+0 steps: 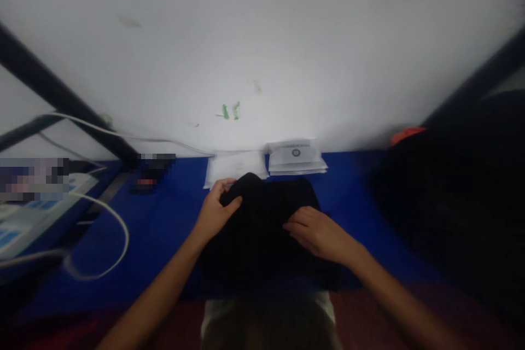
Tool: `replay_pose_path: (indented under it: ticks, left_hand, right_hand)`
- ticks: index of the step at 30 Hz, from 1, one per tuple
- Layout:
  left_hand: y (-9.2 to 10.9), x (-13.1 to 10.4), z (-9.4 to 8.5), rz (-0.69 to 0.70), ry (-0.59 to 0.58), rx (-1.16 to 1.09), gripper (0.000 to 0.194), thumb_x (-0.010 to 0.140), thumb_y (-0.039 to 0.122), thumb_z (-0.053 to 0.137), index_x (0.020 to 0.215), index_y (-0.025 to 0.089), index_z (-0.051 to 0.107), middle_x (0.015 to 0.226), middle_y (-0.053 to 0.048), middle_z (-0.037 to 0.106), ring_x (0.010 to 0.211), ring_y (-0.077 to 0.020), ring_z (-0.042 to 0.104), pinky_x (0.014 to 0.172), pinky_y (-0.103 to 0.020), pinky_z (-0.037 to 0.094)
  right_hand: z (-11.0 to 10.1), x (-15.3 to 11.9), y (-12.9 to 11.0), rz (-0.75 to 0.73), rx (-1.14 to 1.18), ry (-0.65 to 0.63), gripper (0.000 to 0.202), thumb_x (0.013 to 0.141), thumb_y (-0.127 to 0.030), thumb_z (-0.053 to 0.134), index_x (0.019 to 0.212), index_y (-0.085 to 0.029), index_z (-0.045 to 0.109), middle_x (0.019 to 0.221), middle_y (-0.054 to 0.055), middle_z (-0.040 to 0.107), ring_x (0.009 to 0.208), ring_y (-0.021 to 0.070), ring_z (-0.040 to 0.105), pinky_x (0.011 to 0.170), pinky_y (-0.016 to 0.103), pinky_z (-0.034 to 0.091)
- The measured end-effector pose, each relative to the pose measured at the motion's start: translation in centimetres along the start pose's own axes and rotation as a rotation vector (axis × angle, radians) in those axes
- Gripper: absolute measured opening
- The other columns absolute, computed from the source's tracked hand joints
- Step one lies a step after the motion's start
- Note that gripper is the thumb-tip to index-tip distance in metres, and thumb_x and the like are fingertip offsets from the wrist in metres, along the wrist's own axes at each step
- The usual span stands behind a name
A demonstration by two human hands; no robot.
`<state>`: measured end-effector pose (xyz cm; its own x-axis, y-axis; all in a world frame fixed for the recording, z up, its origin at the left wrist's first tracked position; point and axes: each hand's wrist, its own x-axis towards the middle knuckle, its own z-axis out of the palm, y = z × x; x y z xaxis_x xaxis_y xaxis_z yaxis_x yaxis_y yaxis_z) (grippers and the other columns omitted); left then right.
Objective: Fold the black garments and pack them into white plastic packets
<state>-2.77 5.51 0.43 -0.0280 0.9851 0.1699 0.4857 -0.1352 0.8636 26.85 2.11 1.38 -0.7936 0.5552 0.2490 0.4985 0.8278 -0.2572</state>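
A black cloth item (262,229), perhaps a folded garment, lies on the blue table in front of me; it is too dark to make out its details. My left hand (217,208) grips its far left edge, thumb on top and fingers behind the edge. On the right part of the cloth rests my right hand (315,229), its fingers bent and close together, pinching the fabric. Just beyond the cloth are a white plastic packet (235,165) and a stack of whitish plastic bags (296,157) with a dark round logo.
The blue tabletop (164,240) meets a white wall (262,38) at the back. A large black heap (451,202) stands on the right. At left lie a white cable (125,229), a blurred dark object (150,175) and printed packages (36,219). Dark frame bars (61,87) slant at the left.
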Motion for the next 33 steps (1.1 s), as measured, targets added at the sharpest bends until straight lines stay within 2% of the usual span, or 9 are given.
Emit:
replay_pose_path:
  ticks: [2,4,7,10,13,17,23,28,33]
  left_hand:
    - [0.6,0.5,0.3,0.097,0.069,0.09,0.036,0.079,0.028,0.067,0.115,0.023,0.06,0.101,-0.004,0.067,0.093,-0.0224,0.065,0.086,-0.039,0.053]
    - [1.1,0.6,1.0,0.263,0.053,0.184,0.034,0.08,0.021,0.065,0.114,0.022,0.06,0.105,-0.005,0.065,0.099,-0.0232,0.063,0.092,-0.041,0.051]
    - [1.8,-0.4,2.4,0.534,-0.099,0.333,0.042,0.08,0.011,0.06,0.121,0.021,0.058,0.109,-0.008,0.061,0.105,-0.0249,0.059,0.095,-0.043,0.05]
    - [2.1,-1.7,3.6,0.672,-0.233,0.415,0.05,0.08,0.012,0.06,0.129,0.019,0.053,0.113,-0.012,0.057,0.106,-0.0275,0.057,0.093,-0.045,0.051]
    - [2.1,-2.3,4.2,0.604,-0.214,0.396,0.05,0.084,0.022,0.063,0.132,0.018,0.05,0.118,-0.014,0.055,0.109,-0.0293,0.057,0.095,-0.046,0.05]
    - [1.2,-1.1,3.7,0.315,-0.148,0.278,0.046,0.084,0.024,0.062,0.128,0.019,0.049,0.121,-0.012,0.058,0.112,-0.0276,0.059,0.097,-0.044,0.05]
    - [-0.7,1.0,1.9,0.05,-0.132,0.147,0.024,0.082,0.023,0.06,0.106,0.022,0.058,0.092,-0.001,0.067,0.085,-0.021,0.065,0.079,-0.035,0.052]
    - [-0.6,0.6,1.8,0.078,-0.118,0.075,0.022,0.081,0.024,0.06,0.103,0.022,0.059,0.093,-0.001,0.069,0.086,-0.0208,0.066,0.079,-0.034,0.052]
    - [0.1,-0.2,1.8,0.249,-0.231,0.004,0.032,0.081,0.019,0.059,0.112,0.023,0.054,0.126,-0.006,0.066,0.114,-0.0242,0.064,0.099,-0.039,0.049]
  right_hand:
    - [0.1,0.3,-0.2,-0.035,0.015,0.006,0.026,0.098,-0.02,0.049,0.12,-0.015,0.063,0.103,0.011,0.067,0.096,0.0216,0.061,0.087,0.038,0.052]
    - [-0.1,0.5,-0.1,-0.03,0.012,0.028,0.028,0.098,-0.021,0.05,0.122,-0.015,0.062,0.109,0.012,0.066,0.101,0.0226,0.061,0.09,0.04,0.052]
    - [-0.6,0.6,0.3,0.017,-0.006,0.092,0.033,0.097,-0.021,0.051,0.128,-0.014,0.057,0.12,0.014,0.063,0.11,0.0249,0.059,0.095,0.043,0.052]
    - [-1.1,0.7,0.7,0.051,-0.041,0.148,0.043,0.094,-0.02,0.054,0.137,-0.015,0.05,0.127,0.015,0.06,0.119,0.0273,0.056,0.099,0.047,0.051]
    - [-1.2,0.9,1.0,0.051,-0.057,0.161,0.047,0.094,-0.019,0.054,0.14,-0.018,0.047,0.129,0.015,0.059,0.121,0.0276,0.056,0.1,0.048,0.051]
    - [-1.1,1.3,1.1,0.044,-0.032,0.117,0.041,0.096,-0.02,0.052,0.137,-0.018,0.051,0.127,0.014,0.061,0.119,0.0264,0.057,0.101,0.047,0.051]
    - [-0.7,2.4,0.5,-0.029,0.03,0.012,0.053,0.098,-0.039,0.054,0.145,-0.016,0.044,0.141,0.014,0.055,0.13,0.0258,0.051,0.109,0.045,0.043]
    - [1.1,4.6,0.2,-0.031,0.015,-0.094,0.076,0.09,-0.065,0.054,0.144,-0.012,0.045,0.14,0.019,0.054,0.131,0.0317,0.05,0.11,0.05,0.039]
    - [2.0,5.6,0.2,0.004,0.007,-0.13,0.075,0.088,-0.07,0.053,0.134,-0.011,0.056,0.129,0.021,0.061,0.125,0.0331,0.054,0.107,0.052,0.04]
